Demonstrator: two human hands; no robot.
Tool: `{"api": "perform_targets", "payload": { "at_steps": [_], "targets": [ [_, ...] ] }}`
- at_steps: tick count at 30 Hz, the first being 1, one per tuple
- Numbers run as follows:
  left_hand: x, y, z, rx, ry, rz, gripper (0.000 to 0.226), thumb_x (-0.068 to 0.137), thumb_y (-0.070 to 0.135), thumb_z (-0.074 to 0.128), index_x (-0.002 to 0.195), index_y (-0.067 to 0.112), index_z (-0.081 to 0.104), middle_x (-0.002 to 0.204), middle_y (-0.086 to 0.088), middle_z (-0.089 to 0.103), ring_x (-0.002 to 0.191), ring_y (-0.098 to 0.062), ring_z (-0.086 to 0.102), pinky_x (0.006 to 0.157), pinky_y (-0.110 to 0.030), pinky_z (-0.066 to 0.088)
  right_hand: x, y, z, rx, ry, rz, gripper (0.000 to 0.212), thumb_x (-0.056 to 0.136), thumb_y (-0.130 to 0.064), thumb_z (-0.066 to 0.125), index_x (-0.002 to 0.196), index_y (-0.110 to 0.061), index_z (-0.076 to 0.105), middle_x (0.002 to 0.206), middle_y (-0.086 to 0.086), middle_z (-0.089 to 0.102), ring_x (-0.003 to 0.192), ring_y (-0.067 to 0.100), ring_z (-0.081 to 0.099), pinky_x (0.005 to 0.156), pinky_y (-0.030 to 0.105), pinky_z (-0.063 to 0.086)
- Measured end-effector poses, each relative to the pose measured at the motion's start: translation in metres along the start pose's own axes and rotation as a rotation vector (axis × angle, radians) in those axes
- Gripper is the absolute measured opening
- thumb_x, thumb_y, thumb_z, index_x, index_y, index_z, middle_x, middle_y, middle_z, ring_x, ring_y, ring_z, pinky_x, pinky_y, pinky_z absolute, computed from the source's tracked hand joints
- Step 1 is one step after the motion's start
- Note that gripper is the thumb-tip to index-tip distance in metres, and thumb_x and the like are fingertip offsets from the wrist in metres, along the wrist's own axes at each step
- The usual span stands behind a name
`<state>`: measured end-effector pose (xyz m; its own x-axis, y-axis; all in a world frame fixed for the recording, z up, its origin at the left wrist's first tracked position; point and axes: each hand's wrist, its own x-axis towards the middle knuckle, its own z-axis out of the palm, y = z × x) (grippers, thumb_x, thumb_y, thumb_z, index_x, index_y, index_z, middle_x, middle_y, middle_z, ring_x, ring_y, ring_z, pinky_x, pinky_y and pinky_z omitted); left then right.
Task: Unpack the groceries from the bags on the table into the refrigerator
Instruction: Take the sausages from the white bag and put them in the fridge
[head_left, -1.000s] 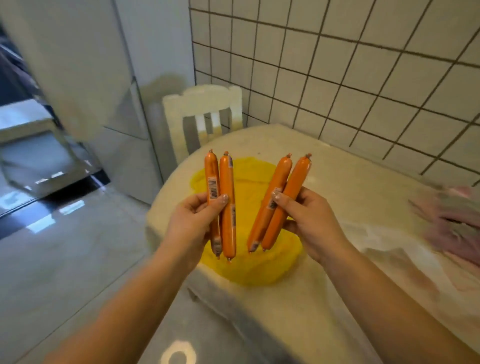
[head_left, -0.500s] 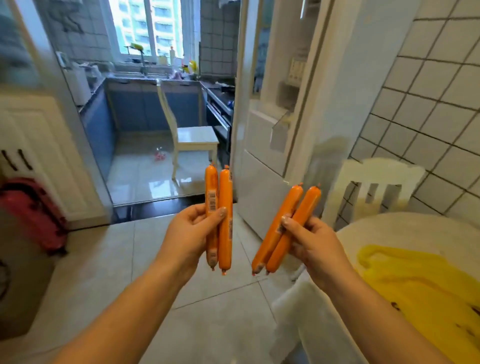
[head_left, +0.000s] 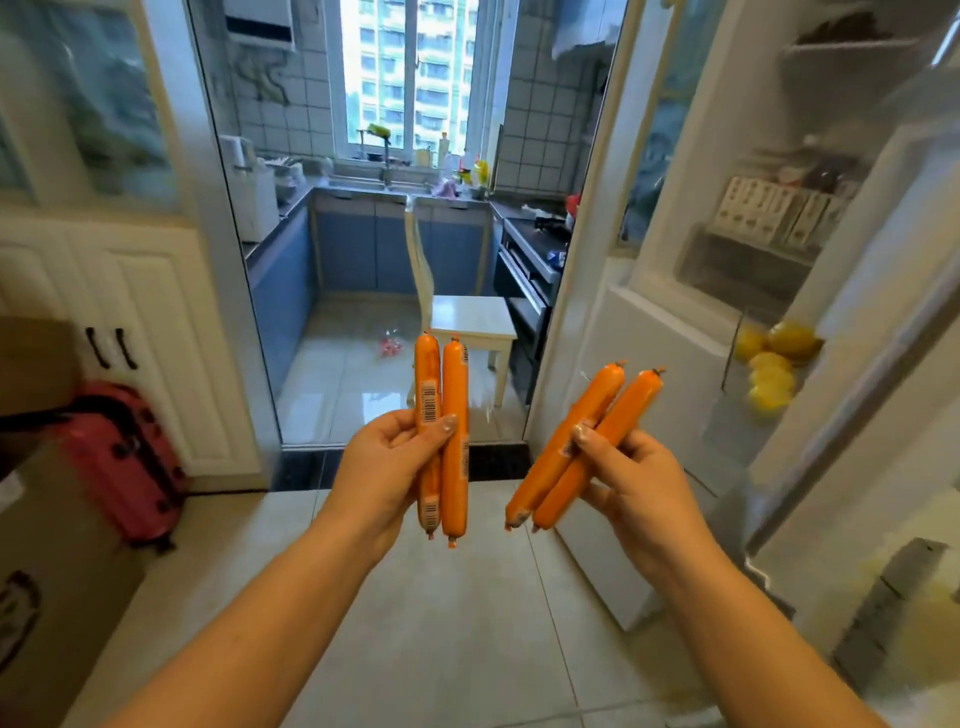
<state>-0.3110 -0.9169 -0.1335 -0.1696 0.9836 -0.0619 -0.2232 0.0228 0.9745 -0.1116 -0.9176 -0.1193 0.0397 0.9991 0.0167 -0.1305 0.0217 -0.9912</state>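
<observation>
Before open refrigerator (head_left: 769, 291): left hand (head_left: 387, 462), right hand (head_left: 636, 488) each grip two sausages (head_left: 442, 436).

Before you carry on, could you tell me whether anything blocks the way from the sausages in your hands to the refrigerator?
Nothing visible does. The sausages and are held in front of the refrigerator, whose door stands open.

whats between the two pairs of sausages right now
In the head view no object: the left pair and right pair are apart, with only floor tile and the dark doorway threshold behind the gap.
</observation>
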Motion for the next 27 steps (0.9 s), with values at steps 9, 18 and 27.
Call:
{"api": "perform_targets", "payload": {
  "at_steps": [9, 18, 27],
  "targets": [
    [0.192, 0.042, 0.043, 0.001, -0.002, 0.103, 0.027, 0.081, 0.026, 0.065, 0.106, 0.015, 0.064, 0.088, -0.003, 0.073, 0.078, -0.015, 0.070, 0.065, -0.030, 0.054, 0.202, -0.027, 0.025, 0.117, 0.069, -0.072, 0.012, 0.088, -0.016, 0.059, 0.099, -0.015, 0.063, 0.089, -0.001, 0.070, 0.084, 0.011, 0.069, 0.078, 0.032, 0.054],
    [0.373, 0.038, 0.109, 0.002, -0.218, 0.074, 0.023, 0.082, 0.024, 0.063, 0.104, 0.016, 0.064, 0.083, 0.002, 0.073, 0.076, -0.012, 0.070, 0.061, -0.026, 0.055, 0.358, -0.027, 0.003, 0.124, 0.259, -0.131, 0.029, 0.074, -0.030, 0.064, 0.100, -0.016, 0.063, 0.089, 0.000, 0.072, 0.090, 0.016, 0.069, 0.080, 0.036, 0.055],
    [0.553, 0.046, 0.216, 0.004, -0.598, -0.002, 0.021, 0.080, 0.023, 0.064, 0.100, 0.019, 0.063, 0.085, 0.000, 0.073, 0.079, -0.015, 0.071, 0.068, -0.032, 0.055, 0.485, -0.054, -0.049, 0.080, 0.696, -0.221, 0.006, 0.084, -0.020, 0.062, 0.090, -0.019, 0.064, 0.076, -0.005, 0.071, 0.082, 0.015, 0.068, 0.072, 0.031, 0.053]
  ]
}}
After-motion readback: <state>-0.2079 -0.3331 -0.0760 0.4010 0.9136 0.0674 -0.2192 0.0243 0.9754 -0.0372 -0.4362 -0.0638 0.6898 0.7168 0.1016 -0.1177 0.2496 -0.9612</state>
